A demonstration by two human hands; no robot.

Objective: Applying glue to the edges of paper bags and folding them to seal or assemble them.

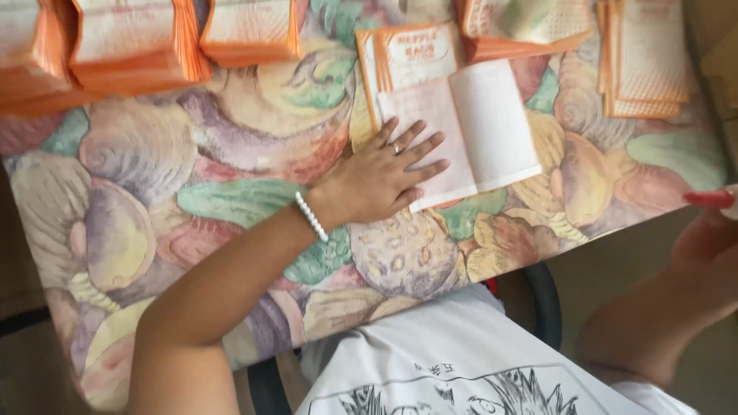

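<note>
My left hand (pixel 382 177) lies flat, fingers spread, on the left page of an open white booklet (pixel 492 127) at the table's near edge. It wears a ring and a white bead bracelet (pixel 310 216). My right hand (pixel 711 230) is raised at the right edge of the view, off the table, blurred, with a red fingernail showing; nothing is visibly in it. Under the open booklet's top left corner lies a closed orange-edged booklet (pixel 407 54).
The table has a cloth (pixel 192 169) with a pastel fruit pattern. Stacks of orange-edged booklets (pixel 138 46) line the far edge, with more stacks at the far right (pixel 646 58). A dark chair rim (pixel 550 300) shows below the table.
</note>
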